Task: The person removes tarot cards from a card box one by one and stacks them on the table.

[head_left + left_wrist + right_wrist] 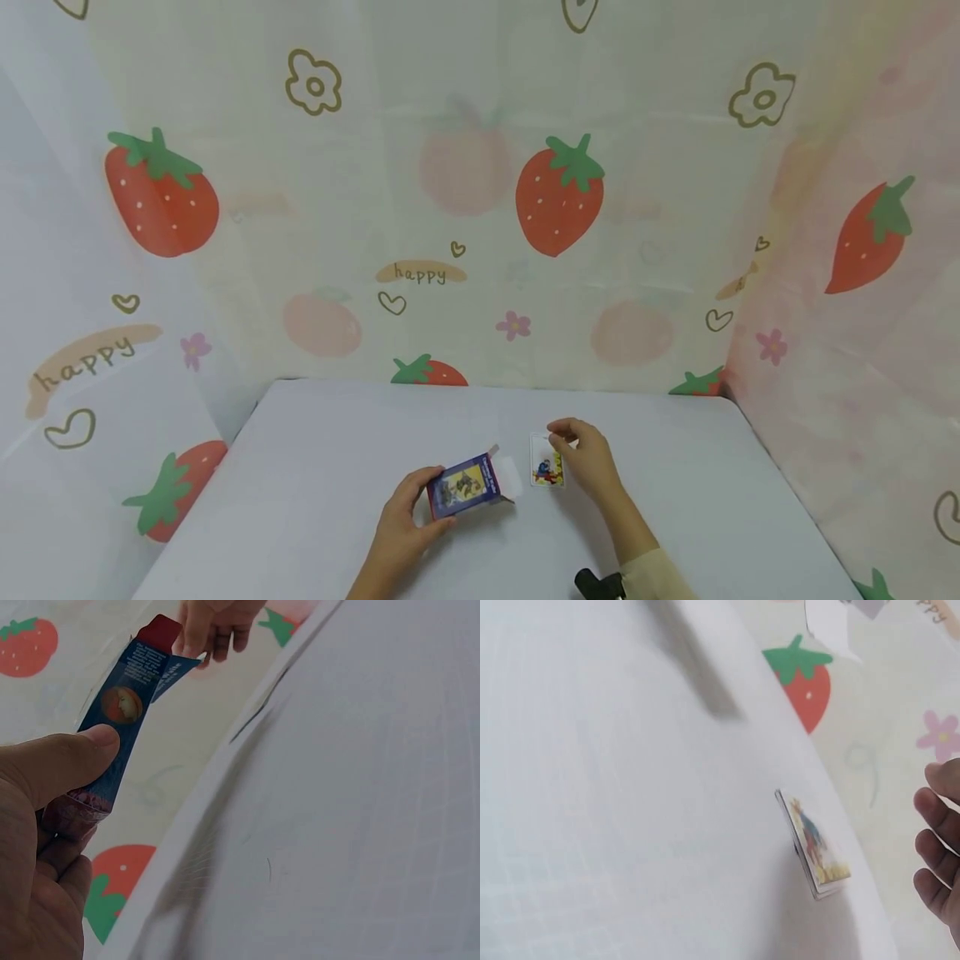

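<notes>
The left hand (401, 521) grips a blue card box (465, 485) by its closed end, thumb on one broad face and fingers curled behind, holding it just above the white table (315, 467) with its open flap (508, 473) turned toward the right hand (588, 458). That hand hovers over a small deck (546, 460) of picture cards lying flat on the table just right of the box; its fingers are loosely bent and, in the right wrist view, stand clear of the deck (816, 844), so it holds nothing. The box looks like thin printed card: light, easily crushed if squeezed on its broad faces, best held by the narrow edges near the closed end. The deck is probably light too, with glossy, slippery cards that would fan or slide apart unless pinched across the short edges with the whole stack squared. How many cards it holds cannot be judged, and whether the box is empty is hidden. The left wrist view shows the box (124, 712) only edge-on and partly behind the thumb; its printing is too blurred to read. A dark object (596, 583) at the right wrist is cut off by the frame edge.
</notes>
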The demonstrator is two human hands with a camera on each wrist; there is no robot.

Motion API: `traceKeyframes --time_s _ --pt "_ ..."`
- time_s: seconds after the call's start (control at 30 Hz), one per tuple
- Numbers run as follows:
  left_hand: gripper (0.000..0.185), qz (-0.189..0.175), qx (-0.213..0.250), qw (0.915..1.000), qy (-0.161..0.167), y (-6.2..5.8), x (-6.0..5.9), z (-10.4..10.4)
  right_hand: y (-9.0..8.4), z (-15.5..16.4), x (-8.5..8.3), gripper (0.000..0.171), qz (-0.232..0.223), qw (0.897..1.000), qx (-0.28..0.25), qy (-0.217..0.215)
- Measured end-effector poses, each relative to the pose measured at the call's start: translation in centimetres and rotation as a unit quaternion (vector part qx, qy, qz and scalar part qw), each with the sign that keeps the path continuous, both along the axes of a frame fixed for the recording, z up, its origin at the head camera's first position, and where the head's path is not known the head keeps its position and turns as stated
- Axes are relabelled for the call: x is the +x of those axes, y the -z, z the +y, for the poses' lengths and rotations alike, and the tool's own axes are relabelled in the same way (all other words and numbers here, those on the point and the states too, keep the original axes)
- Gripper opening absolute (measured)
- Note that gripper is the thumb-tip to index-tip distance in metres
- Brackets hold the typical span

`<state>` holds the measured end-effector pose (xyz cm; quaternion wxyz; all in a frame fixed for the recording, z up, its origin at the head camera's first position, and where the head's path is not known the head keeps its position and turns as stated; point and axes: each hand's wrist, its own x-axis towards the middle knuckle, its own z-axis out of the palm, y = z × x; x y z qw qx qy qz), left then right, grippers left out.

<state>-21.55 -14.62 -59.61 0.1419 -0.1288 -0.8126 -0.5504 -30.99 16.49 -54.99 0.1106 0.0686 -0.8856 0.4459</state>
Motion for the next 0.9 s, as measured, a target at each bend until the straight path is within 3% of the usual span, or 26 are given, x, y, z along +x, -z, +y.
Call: traceKeyframes --time_s 0.23,0.53,0.9 --pt "0.079 -0.001 0.002 1.0 0.0 0.1 -0.1 0.1 -0.8 -0.6 2.1 0.014 -0.005 1.0 -0.023 0.008" --pt "0.078 -0.006 -0.006 1.0 -0.001 -0.1 -0.1 0.1 -0.8 -1.5 4.2 0.014 0.016 0.999 -0.047 -0.014" --pt "0.079 0.007 -0.007 1.0 0.0 0.2 -0.1 0.2 -1.1 -2.7 6.1 0.01 0.0 0.998 -0.062 -0.024"
